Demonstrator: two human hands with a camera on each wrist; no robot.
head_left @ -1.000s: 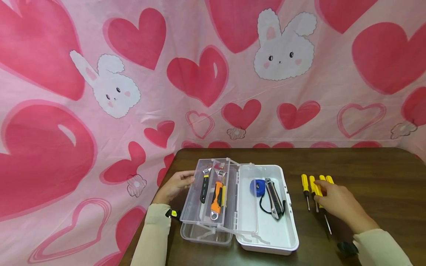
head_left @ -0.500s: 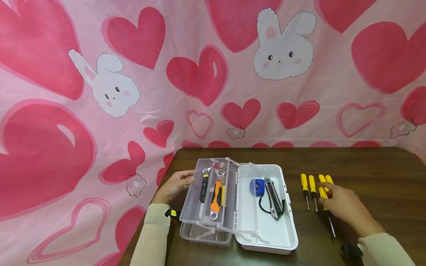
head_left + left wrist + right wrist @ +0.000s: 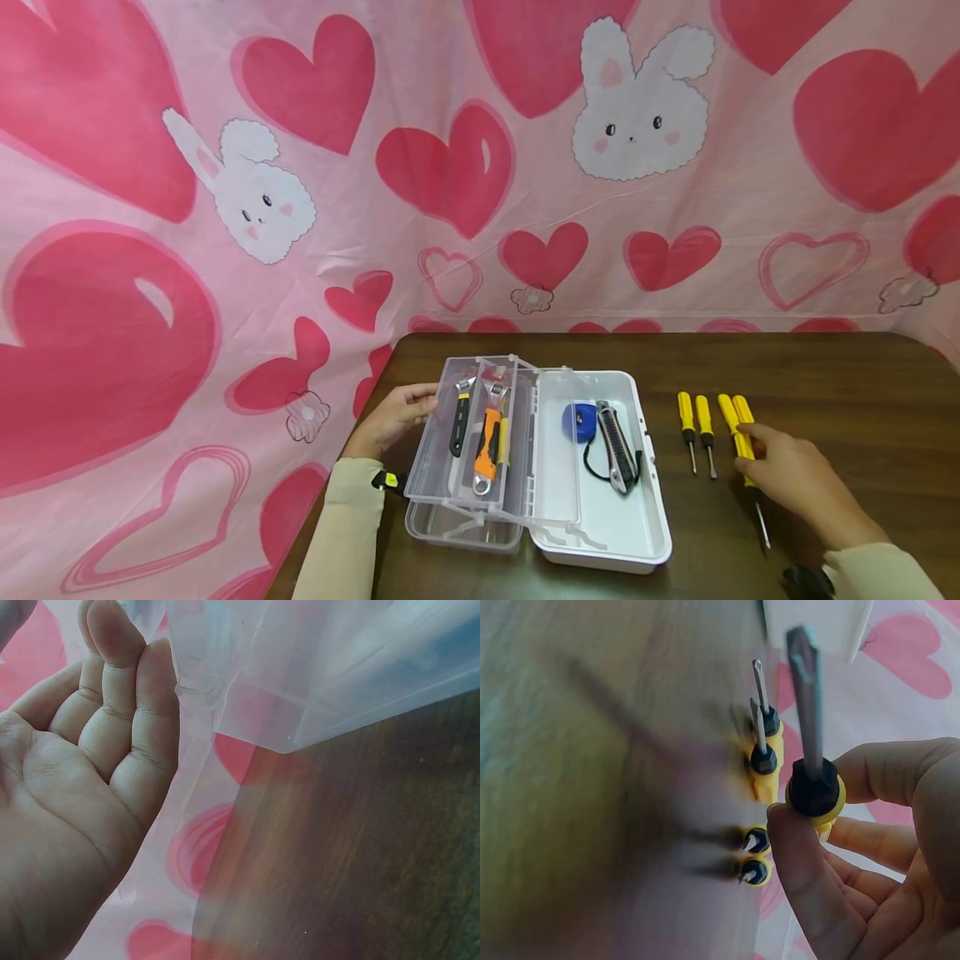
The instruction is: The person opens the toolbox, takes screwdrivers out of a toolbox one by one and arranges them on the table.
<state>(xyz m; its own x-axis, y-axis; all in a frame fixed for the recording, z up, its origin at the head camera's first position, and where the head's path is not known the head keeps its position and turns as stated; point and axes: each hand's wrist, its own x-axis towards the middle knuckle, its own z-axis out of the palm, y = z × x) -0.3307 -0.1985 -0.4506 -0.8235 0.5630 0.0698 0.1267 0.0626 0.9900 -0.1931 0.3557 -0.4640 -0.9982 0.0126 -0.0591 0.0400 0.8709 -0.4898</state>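
Observation:
My right hand (image 3: 806, 479) pinches the yellow handle of a screwdriver (image 3: 742, 450) between thumb and fingers, its shaft slanting down over the table; in the right wrist view the held screwdriver (image 3: 814, 787) has a flat tip. Two yellow screwdrivers (image 3: 686, 412) lie side by side to its left, and the handles of two more (image 3: 726, 410) show just beyond the held one. At the left edge of a raised clear tray (image 3: 431, 467), my left hand (image 3: 393, 421) has its fingers nearly straight, resting against the plastic; in the left wrist view the palm (image 3: 67, 810) is bare.
The tray holds a black wrench (image 3: 460, 425), an orange-handled wrench (image 3: 489, 446) and a yellow item. Joined to it by clear arms, a white box (image 3: 600, 533) contains a blue tape measure (image 3: 581, 423) and a utility knife (image 3: 618, 450). A patterned cloth (image 3: 450, 167) hangs behind the table.
My right hand has moved right and slightly toward the near edge, carrying the pinched screwdriver away from the two left ones. My left hand and the box stay in place.

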